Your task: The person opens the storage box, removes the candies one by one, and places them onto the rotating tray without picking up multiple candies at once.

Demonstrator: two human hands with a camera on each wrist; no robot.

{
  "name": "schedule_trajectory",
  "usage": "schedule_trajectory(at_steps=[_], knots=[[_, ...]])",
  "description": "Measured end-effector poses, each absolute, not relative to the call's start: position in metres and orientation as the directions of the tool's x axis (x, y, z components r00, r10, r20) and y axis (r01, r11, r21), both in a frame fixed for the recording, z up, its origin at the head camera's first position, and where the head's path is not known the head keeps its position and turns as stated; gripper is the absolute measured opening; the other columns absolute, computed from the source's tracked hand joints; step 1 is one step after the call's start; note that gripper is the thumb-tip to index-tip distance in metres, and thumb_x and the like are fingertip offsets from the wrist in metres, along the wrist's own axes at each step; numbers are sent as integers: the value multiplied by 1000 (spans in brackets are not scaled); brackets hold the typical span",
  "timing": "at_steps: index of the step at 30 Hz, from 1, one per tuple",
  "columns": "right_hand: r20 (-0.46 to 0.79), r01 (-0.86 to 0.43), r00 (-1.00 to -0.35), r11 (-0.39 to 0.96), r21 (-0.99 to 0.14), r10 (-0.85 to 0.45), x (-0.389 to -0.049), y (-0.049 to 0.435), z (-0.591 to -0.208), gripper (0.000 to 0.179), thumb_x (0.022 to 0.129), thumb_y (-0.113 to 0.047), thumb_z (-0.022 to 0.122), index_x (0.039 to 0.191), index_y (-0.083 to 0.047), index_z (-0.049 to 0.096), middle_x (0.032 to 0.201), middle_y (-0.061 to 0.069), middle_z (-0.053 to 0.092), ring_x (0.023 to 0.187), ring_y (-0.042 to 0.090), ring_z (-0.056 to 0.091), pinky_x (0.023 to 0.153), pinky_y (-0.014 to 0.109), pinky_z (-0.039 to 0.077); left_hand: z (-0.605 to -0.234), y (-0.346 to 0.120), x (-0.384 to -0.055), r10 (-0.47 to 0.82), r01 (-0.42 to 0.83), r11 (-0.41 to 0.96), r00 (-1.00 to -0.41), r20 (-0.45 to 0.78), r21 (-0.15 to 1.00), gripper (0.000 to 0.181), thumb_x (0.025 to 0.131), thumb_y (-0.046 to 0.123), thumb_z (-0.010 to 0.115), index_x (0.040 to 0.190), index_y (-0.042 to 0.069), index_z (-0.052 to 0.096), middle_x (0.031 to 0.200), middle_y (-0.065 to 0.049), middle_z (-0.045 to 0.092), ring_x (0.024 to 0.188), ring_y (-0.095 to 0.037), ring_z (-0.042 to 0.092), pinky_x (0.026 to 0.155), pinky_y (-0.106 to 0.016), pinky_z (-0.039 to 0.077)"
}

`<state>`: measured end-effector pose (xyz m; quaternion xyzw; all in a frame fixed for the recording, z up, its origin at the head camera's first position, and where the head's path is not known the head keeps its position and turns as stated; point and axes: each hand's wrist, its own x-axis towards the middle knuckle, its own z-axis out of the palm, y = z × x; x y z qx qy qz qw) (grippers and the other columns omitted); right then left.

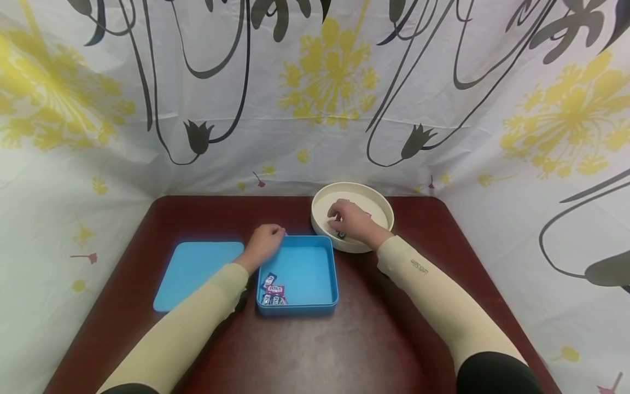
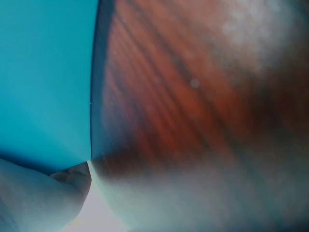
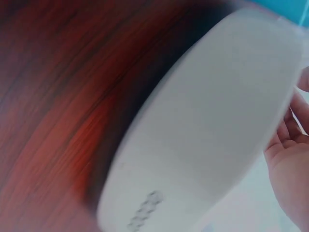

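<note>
My left hand grips the far left corner of a square blue box, its fingers curled at the rim. In the left wrist view that hand appears low at the left, against the blue wall. Several small wrapped sweets in purple and pink lie in the box's near left corner. Over a round cream tray hovers my right hand, thumb and fingers loosely bent and apart. A dark-wrapped sweet shows just below it; part of the tray's contents is hidden behind the hand.
A flat blue lid lies on the dark red wooden table, left of the box and partly behind the left forearm. Behind and on both sides hangs a patterned white curtain. The tray stands at the table's back edge.
</note>
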<state>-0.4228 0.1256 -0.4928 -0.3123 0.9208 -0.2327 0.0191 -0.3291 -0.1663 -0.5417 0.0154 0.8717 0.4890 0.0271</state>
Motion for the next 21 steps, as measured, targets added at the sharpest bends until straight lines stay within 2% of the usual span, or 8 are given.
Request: schedule_trajectory(at_steps=[7, 12, 15, 21], knots=[[117, -657, -721, 620, -429, -683, -384, 89, -483, 20, 105, -17, 76, 121, -6, 75, 115, 7, 71, 107, 24, 70, 98, 39, 59, -544, -166, -330, 58, 5, 527, -998, -31, 850, 42, 118, 37, 52, 99, 4, 70, 80, -8, 55, 77, -28, 58, 74, -41, 51], [103, -749, -618, 543, -380, -779, -356, 62, -479, 23, 103, -21, 80, 121, -6, 76, 115, 7, 70, 102, 20, 69, 95, 35, 60, -545, -166, -331, 53, 2, 530, -998, -31, 848, 37, 118, 39, 53, 107, 11, 74, 94, -9, 67, 87, -26, 63, 80, -39, 54], [75, -793, -549, 490, -363, -833, -341, 48, -479, 22, 104, -22, 80, 120, -7, 76, 114, 5, 69, 102, 18, 69, 95, 32, 59, -544, -167, -332, 62, 21, 526, -998, -13, 850, 36, 118, 39, 53, 107, 13, 75, 98, -10, 70, 88, -25, 65, 80, -40, 55], [-17, -820, -470, 444, -362, -882, -316, 25, -487, 24, 103, -24, 81, 122, -10, 77, 117, 0, 71, 104, 11, 68, 94, 25, 56, -542, -168, -334, 82, 69, 523, -996, 31, 850, 35, 117, 33, 54, 98, 10, 74, 82, -7, 63, 76, -26, 60, 74, -41, 51]])
